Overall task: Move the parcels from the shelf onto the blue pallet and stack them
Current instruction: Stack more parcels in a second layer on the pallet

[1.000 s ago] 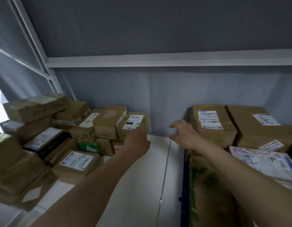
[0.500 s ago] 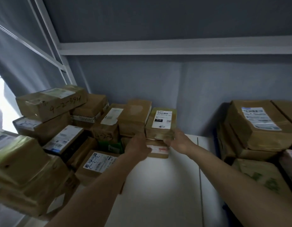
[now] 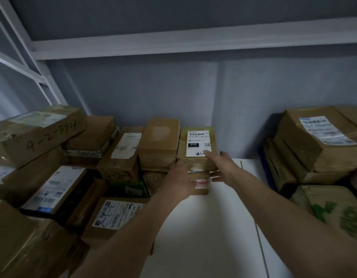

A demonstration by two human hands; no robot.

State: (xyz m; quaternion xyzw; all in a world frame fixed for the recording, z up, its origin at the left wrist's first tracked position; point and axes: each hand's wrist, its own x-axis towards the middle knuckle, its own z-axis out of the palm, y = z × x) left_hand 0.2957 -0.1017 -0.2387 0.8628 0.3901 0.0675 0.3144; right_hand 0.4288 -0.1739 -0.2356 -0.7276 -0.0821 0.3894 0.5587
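Note:
A small brown parcel (image 3: 196,157) with a white "010" label sits at the right end of the parcel pile on the white shelf (image 3: 205,233), on top of a flatter parcel (image 3: 201,185). My right hand (image 3: 223,167) pinches its front right corner, thumb on the label and fingers under the edge. My left hand (image 3: 179,178) grips its front left corner, its fingers hidden behind the hand. On the right, a blue edge (image 3: 263,165) shows beside stacked parcels (image 3: 314,141).
Several brown parcels (image 3: 117,157) crowd the left of the shelf, some stacked, one marked 4-2-394 (image 3: 37,133). A grey wall stands behind and a white shelf beam (image 3: 193,43) runs overhead. A box with green print (image 3: 334,209) lies at the near right.
Both hands reached forward and left from the open shelf space and closed round the "010" parcel. The view swung left and moved closer to the pile.

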